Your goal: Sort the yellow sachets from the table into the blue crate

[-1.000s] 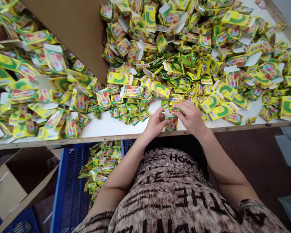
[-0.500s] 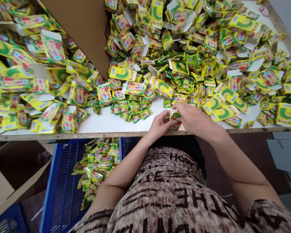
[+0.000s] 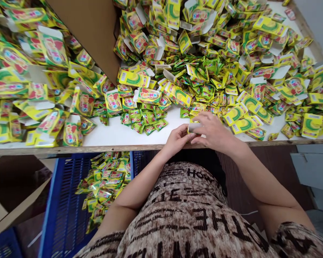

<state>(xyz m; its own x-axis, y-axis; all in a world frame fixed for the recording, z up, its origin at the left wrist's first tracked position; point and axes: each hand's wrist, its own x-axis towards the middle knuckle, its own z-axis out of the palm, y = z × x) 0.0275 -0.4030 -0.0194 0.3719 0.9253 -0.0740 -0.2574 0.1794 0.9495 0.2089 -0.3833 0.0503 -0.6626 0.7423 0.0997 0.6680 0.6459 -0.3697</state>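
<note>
Close to the table's front edge, my left hand [image 3: 177, 139] pinches the left side of a small candy box [image 3: 195, 128]. Its pale end flap shows between my hands, while most of the box is covered by fingers. My right hand [image 3: 216, 132] curls over the same box from the right, fingers bent on the flap. Just left of my hands lies a small heap of green candy sachets [image 3: 144, 120]. Several yellow-green boxes [image 3: 239, 113] lie to the right of my right hand.
A large pile of boxes and sachets [image 3: 204, 71] spreads over the white table [image 3: 102, 137]. A brown cardboard panel [image 3: 88, 32] divides it from more boxes [image 3: 54, 46] at left. Below the wooden edge stands a blue crate [image 3: 60, 200] holding packets [image 3: 107, 182]; an open carton [image 3: 21, 208] is beside it.
The box's pale flap now shows between my hands, where the printed inside or front showed before. My right fingers have shifted over the flap; my left hand stays nearly in place.
</note>
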